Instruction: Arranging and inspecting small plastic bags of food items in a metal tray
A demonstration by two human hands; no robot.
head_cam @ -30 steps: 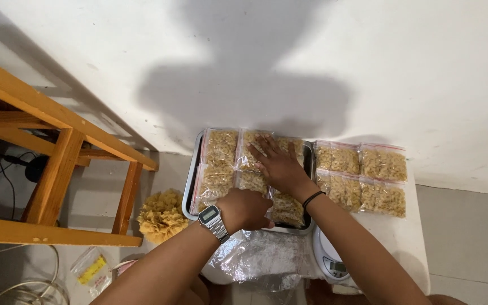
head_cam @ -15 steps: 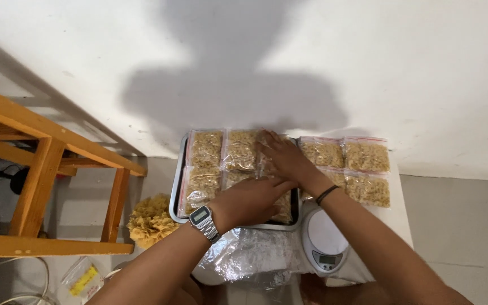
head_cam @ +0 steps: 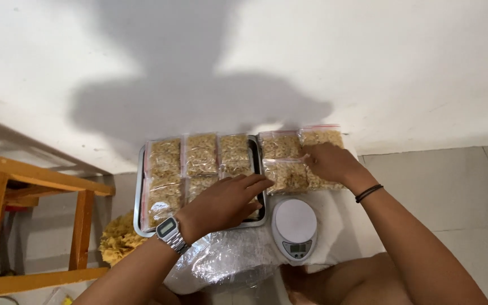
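The left hand point(head_cam: 224, 200) lies flat with fingers spread on the clear bags of dried noodles point(head_cam: 199, 155) packed in the metal tray point(head_cam: 139, 197). The right hand point(head_cam: 329, 162) pinches the edge of a noodle bag point(head_cam: 286, 175) beside the tray, above the white kitchen scale point(head_cam: 295, 229) on the surface

You're working in bright, even light from behind you, which throws your big soft shadow on the white wall point(head_cam: 368, 68). The picture is sharp, with edges slightly bowed.
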